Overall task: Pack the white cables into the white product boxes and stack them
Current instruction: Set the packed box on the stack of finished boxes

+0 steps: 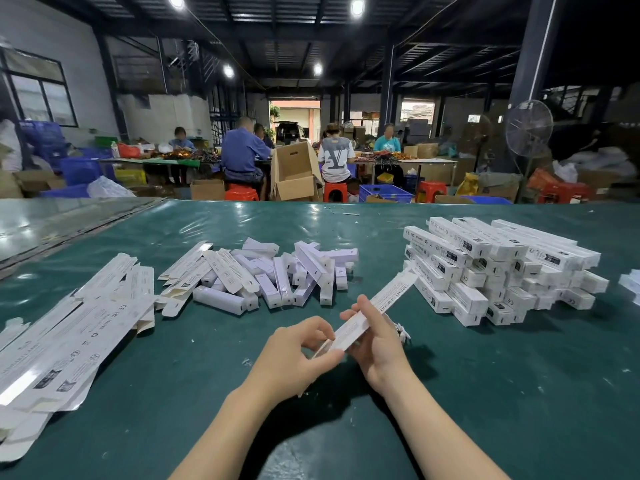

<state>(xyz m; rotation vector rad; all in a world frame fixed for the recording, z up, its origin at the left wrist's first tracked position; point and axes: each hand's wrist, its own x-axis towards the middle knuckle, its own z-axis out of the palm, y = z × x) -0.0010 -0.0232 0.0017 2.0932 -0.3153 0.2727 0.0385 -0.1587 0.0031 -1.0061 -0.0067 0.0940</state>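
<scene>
One green worktop (pixel 485 393), stacked white product boxes (pixel 498 268) stood right, flat box blanks (pixel 69 334) lay left, loose boxes (pixel 270 275) heaped between, long box (pixel 377 303) raised near centre, left hand (pixel 301 355) pinched its near end, right hand (pixel 377 344) gripped its middle, white cable (pixel 402 332) barely showed beside that hand.

Both hands hold one long white box (pixel 377 303) above the green table (pixel 485 393): L hand (pixel 298 351) pinches its near end, R hand (pixel 377 344) grips its middle. Rel. to that box: stack of closed boxes (pixel 502 268) just right, loose box pile (pixel 277 275) beyond-left, flat cartons (pixel 79 323) far left.
</scene>
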